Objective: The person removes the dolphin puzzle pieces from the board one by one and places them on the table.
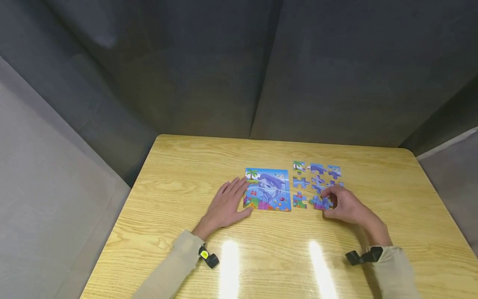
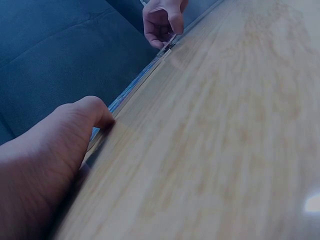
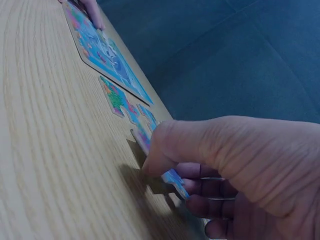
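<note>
Right hand (image 3: 235, 170) around unlettered puzzle piece (image 3: 150, 145), beside dolphin board (image 1: 267, 189).

The person wears long beige sleeves on both arms, each ending at the wrist, where a small black strap-mounted device sits, the left one (image 1: 208, 257) marked with a yellow spot and the right one (image 1: 364, 256) plain black; both hands are bare.

Picture board (image 1: 271, 187) mid-table (image 1: 179, 174), loose puzzle pieces (image 1: 316, 179) in rows just to its right.
</note>
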